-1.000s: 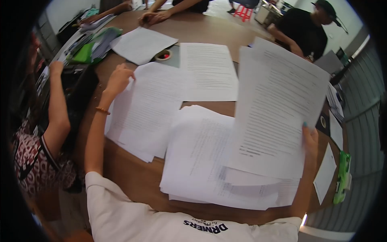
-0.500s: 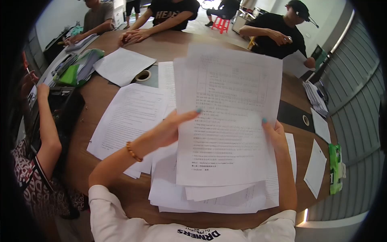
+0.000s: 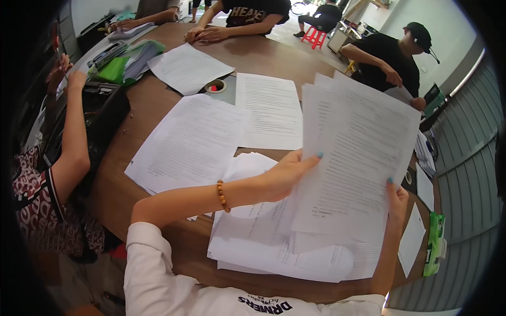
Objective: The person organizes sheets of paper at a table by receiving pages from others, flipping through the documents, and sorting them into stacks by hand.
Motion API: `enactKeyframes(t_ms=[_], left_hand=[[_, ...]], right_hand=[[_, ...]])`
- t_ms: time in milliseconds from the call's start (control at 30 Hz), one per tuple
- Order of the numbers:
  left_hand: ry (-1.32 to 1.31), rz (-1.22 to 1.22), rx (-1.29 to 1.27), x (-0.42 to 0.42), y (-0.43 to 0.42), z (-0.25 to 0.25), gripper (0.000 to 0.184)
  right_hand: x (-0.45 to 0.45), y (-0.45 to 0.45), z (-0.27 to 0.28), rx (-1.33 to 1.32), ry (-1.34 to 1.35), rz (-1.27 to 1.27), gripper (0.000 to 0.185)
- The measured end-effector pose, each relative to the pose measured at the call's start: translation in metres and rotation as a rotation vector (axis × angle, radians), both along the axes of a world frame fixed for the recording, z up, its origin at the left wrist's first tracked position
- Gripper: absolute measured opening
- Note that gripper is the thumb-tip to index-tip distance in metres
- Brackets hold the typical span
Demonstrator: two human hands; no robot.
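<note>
A sheaf of printed sheets (image 3: 358, 163) is held up in front of me, slightly fanned at its top and left edges. My left hand (image 3: 287, 174) grips its left edge, thumb on the front and fingers behind. On the right edge, my right hand (image 3: 396, 200) pinches the sheaf the same way. Beneath it, a loose stack of papers (image 3: 247, 237) lies on the table near my body, partly covered by the sheaf. To the left rests another printed pile (image 3: 192, 142), and beyond my left hand a single printed sheet (image 3: 269, 110) lies flat.
On the wooden table (image 3: 263, 55) are a tape roll (image 3: 215, 86), a far paper (image 3: 190, 68), green folders (image 3: 118, 68) and a green packet (image 3: 434, 245) at the right edge. A person's arm (image 3: 76, 131) is close on my left. Other people sit around the far side.
Both hands have shifted the sheaf to the right and tilted it. The top page now shows full text instead of a table. More of the flat single sheet is uncovered.
</note>
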State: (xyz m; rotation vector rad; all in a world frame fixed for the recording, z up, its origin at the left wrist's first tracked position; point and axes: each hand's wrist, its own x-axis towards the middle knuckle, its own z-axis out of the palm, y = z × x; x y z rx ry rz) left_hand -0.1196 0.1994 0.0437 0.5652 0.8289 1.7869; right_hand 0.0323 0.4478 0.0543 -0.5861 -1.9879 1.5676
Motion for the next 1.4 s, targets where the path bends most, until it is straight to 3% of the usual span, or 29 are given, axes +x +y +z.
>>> enactKeyframes(t_ms=[200, 333, 500, 667, 800, 933, 1067, 1133, 1333, 1400], left_hand=[[-0.030, 0.102, -0.066, -0.004, -0.007, -0.004, 0.037], [0.021, 0.032, -0.023, -0.007, -0.017, 0.000, 0.040], [0.123, 0.013, -0.056, -0.004, -0.019, 0.000, 0.043], [0.043, 0.103, -0.102, -0.012, -0.025, -0.005, 0.046], [-0.042, 0.306, -0.105, -0.027, -0.041, -0.011, 0.041], [0.023, 0.492, -0.078, -0.049, -0.077, -0.007, 0.038], [0.002, 0.644, -0.152, -0.091, -0.146, -0.028, 0.034], [-0.075, 0.758, -0.149, -0.103, -0.192, -0.038, 0.033], [-0.184, 0.949, -0.036, -0.091, -0.298, -0.079, 0.031], [-0.194, 0.999, -0.048, -0.082, -0.307, -0.087, 0.032]], right_hand=[[-0.006, -0.014, 0.004, -0.013, 0.021, -0.038, 0.026], [-0.011, -0.009, 0.004, 0.050, 0.133, 0.081, 0.029], [-0.008, -0.004, 0.003, -0.019, 0.120, 0.041, 0.028], [-0.012, -0.008, 0.005, -0.031, 0.127, 0.046, 0.026], [-0.032, -0.010, 0.004, 0.104, 0.068, 0.037, 0.024], [-0.067, -0.014, 0.004, -0.011, 0.174, 0.100, 0.023], [-0.111, 0.002, -0.001, 0.029, 0.029, 0.195, 0.027], [-0.136, -0.004, 0.006, 0.139, -0.204, 0.103, 0.028], [-0.246, 0.024, -0.051, 0.172, -0.196, 0.254, 0.025], [-0.268, 0.014, -0.069, 0.178, -0.340, 0.214, 0.023]])
